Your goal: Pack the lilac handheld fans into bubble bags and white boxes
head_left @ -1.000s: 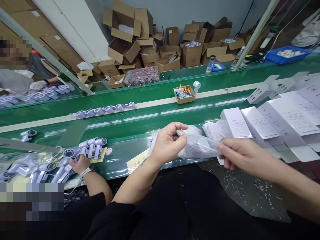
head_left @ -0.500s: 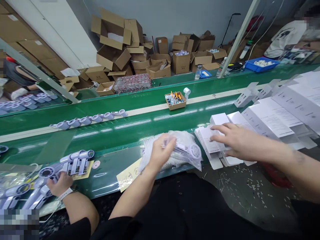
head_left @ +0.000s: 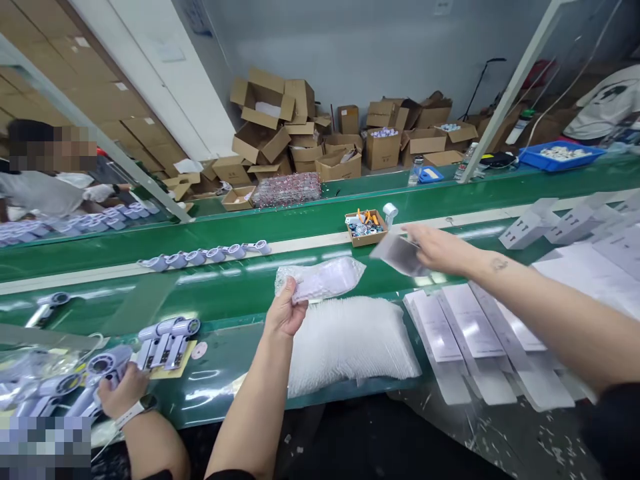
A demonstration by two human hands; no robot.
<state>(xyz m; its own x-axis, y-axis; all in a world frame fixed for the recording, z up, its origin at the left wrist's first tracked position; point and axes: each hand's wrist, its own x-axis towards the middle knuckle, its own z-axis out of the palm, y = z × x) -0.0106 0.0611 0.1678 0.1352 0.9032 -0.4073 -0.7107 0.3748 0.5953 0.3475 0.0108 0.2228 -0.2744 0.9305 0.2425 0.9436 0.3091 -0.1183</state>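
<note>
While the left hand (head_left: 289,308) was closed round the near end of one clear bag (head_left: 314,283), thumb on top, the right hand (head_left: 435,250) had its fingers pinched on one flat card (head_left: 400,255), too blurred to read. Inside the bag, just ahead of the left hand and above the counter (head_left: 215,393), was one pale fan (head_left: 341,275); the grip at one end probably served to leave the other end free. The card was off to the bag's right, apart from it, perhaps so that neither hand blocked the other. Just below and right of the left hand lay one pile of sleeves (head_left: 353,347), too tightly layered to count, likely put there for a short reach. Below the right hand, at least three boxes (head_left: 440,327) lay side by side, flaps towards the person, presumably to keep their ends accessible. Beyond the left hand and to its left, six fans (head_left: 216,254) stood in one row, seemingly lined up for easy picking. Past the bag, near the card, was one tray (head_left: 367,238) of mixed parts, its walls apparently keeping them together. Well left of the left hand, one co-worker's hand (head_left: 124,393) touched a fan.
</note>
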